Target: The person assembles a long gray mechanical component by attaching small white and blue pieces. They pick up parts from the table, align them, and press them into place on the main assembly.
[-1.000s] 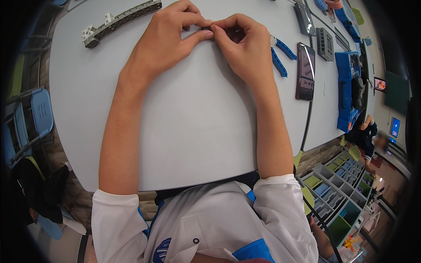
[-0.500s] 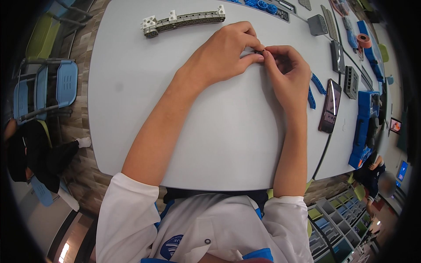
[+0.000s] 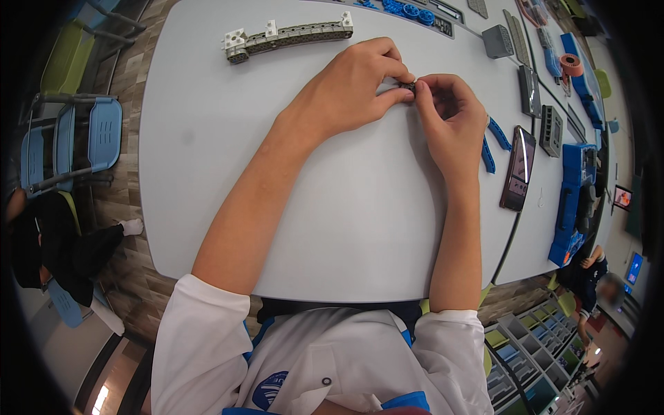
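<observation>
Over the far part of the table, my left hand (image 3: 360, 84) and my right hand (image 3: 453, 117) meet fingertip to fingertip. Between them is a small dark plastic building piece (image 3: 409, 88), mostly covered by the fingers. Both hands are closed in a pinch on it; its exact kind is too small to make out. Beyond my left hand lies a long grey plastic beam assembly (image 3: 297, 40) with white connector blocks on its upper side. Two blue curved strips (image 3: 488, 153) lie just right of my right wrist, partly hidden by it.
A smartphone (image 3: 519, 168) rests on the white table (image 3: 346, 228), right of the blue strips. Farther off stand a grey block (image 3: 498, 41), a dark box (image 3: 530, 91) and a grey device (image 3: 550, 131). Blue wheels (image 3: 411, 11) sit at the far edge, and a blue bin (image 3: 574, 200) at the right.
My hands have tilted slightly and moved a little nearer, showing more of the small dark piece between the fingertips. The items on the table lie as before.
</observation>
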`<state>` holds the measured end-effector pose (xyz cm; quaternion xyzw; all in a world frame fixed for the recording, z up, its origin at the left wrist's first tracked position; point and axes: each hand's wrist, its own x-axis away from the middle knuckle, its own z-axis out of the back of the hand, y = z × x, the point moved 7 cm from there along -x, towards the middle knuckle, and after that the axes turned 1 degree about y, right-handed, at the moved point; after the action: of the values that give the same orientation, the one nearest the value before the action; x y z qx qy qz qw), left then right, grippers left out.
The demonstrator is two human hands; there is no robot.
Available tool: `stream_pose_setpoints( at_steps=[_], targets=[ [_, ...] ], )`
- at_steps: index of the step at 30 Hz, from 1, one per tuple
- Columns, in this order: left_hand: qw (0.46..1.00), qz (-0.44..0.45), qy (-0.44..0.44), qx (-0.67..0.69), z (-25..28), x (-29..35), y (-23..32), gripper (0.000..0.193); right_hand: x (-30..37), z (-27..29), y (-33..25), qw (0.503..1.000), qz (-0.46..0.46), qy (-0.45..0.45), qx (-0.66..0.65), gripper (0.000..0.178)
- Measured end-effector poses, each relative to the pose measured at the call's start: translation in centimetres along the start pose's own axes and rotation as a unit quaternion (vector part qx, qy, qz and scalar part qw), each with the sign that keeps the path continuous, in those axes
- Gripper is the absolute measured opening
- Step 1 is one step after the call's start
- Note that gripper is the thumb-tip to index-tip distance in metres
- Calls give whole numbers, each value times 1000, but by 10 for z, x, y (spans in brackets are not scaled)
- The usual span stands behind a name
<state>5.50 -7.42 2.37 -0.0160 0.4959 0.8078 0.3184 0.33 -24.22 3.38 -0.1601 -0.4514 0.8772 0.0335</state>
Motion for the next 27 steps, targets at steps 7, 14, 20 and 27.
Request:
stream_pose_setpoints(
  at_steps=[7,14,20,27],
  targets=[
    [1000,-1,-1,0,0,0,-1,21,0,0,-1,1000,-3,2,1,12],
    [999,-31,22,11,-1,1,0,21,0,0,0,1000,-9,1,-13,13],
    [999,-34,21,11,-1,1,-1,22,-1,-1,5,999,-29,-1,-41,15],
    [1000,-15,5,5,0,0,-1,22,-3,-1,6,999,-35,-12,-31,15]
  ],
)
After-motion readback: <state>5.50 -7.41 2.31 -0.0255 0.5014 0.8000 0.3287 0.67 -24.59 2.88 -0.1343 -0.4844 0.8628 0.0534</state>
